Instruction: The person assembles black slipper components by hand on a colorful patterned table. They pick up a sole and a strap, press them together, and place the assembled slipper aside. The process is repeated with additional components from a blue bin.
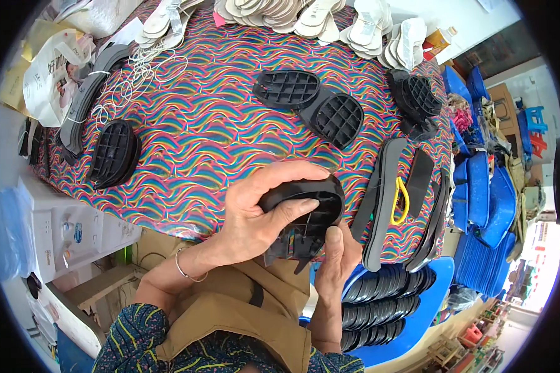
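A glossy black moulded shoe sole piece (302,188) with a hollow, ribbed inside is held at the near edge of the table in front of me. My left hand (252,214) wraps it from the left, its fingers over the far rim and the thumb pressing on the inner side. On the near right part, my right hand (339,252) grips with the thumb up; its other fingers are mostly hidden behind. Beyond the hands lie two black soles (287,88) with gridded undersides, touching at their ends. Another gridded black sole (113,152) rests at the left.
A patterned cloth (199,140) covers the table. Stacked pale insoles (320,18) line the far edge. Grey strips (384,202) and a yellow loop (401,202) lie at the right. Below, a blue tub (432,292) holds rows of black pieces. Loose white string (140,74) trails far left.
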Available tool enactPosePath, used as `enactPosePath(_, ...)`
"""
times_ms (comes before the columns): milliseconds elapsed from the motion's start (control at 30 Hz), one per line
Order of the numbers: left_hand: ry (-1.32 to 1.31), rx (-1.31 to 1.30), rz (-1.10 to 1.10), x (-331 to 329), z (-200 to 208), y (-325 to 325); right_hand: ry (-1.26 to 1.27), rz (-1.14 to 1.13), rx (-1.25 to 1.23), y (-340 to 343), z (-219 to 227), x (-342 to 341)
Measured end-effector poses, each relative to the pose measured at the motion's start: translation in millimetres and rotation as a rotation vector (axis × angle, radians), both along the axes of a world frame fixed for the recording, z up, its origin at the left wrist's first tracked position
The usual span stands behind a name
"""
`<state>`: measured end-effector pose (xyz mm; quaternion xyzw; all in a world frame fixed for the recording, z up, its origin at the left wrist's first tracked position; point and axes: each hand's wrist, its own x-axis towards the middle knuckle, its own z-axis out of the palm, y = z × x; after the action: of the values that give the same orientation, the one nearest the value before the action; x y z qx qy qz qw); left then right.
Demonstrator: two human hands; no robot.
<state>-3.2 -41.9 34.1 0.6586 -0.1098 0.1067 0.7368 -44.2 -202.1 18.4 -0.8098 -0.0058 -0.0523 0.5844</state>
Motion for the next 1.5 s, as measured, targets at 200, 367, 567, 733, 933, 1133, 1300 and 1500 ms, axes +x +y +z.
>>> enactPosePath(200,0.165,-0.039,0.000,6.2,10.4,-0.1,-0.172,0.004,-0.317,-1.7,-7.1,-2.9)
enactPosePath(367,0.354,-0.036,-0.044,2.7,18.2,-10.1,-0.115,-0.017,0.065,-1.1,-1.5,5.3)
enactPosePath(567,0.250,0.020,-0.150,3.9,15.7,-20.1,-0.296,-0.115,0.045,8.6,-36.7,0.7)
enactPosePath(733,0.367,-0.361,-0.398,0.5,35.5,-14.5,-0.209,-0.153,0.244,1.1,-20.8,0.5)
enactPosePath(933,0.484,-0.517,-0.408,16.4,31.2,-9.4,-0.051,-0.216,0.203,-7.4,8.3,0.6)
enactPosePath(1133,0.902,-1.054,-0.455,0.0,-6.1,-23.0,-0.188,-0.294,0.180,2.5,6.1,6.8)
enactPosePath(1300,0.617,-0.721,-0.429,-8.9,-24.8,-23.2,-0.265,-0.436,0.177,-1.5,14.6,23.5)
enactPosePath(1500,0.537,-0.097,-0.390,-24.7,-10.9,-3.2,-0.263,-0.352,0.026,-9.4,-5.6,25.6)
